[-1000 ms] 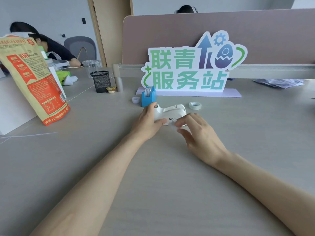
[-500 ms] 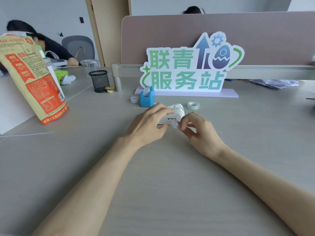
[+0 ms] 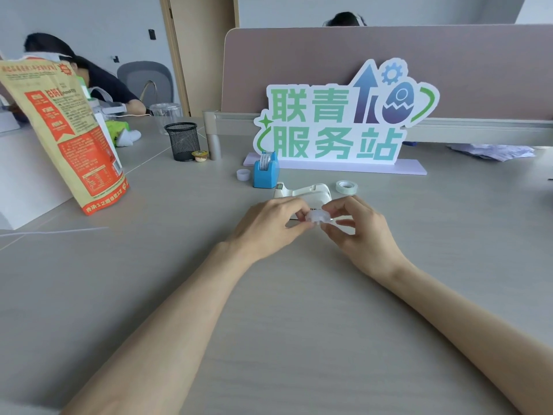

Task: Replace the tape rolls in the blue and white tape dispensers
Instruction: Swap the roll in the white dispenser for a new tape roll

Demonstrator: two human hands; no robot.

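Note:
The white tape dispenser (image 3: 305, 193) rests on the grey table just beyond my fingers. My left hand (image 3: 269, 226) and my right hand (image 3: 356, 229) meet in front of it, both pinching a small translucent plastic core (image 3: 317, 217). The blue tape dispenser (image 3: 265, 172) stands behind it to the left with a printed tape roll (image 3: 266, 159) in it. A loose clear tape roll (image 3: 346, 187) lies flat to the right of the white dispenser. A small empty white core (image 3: 243, 174) sits left of the blue dispenser.
A big standing sign (image 3: 344, 127) blocks the back of the table before a desk divider (image 3: 389, 70). At the left are an orange-and-tan bag (image 3: 65, 136), a black mesh pen cup (image 3: 182, 142) and a small yellow cup (image 3: 200, 156). A person leans on the far left table.
My left hand came off the white dispenser and joined my right hand. The translucent core now sits between both hands, in front of the dispenser.

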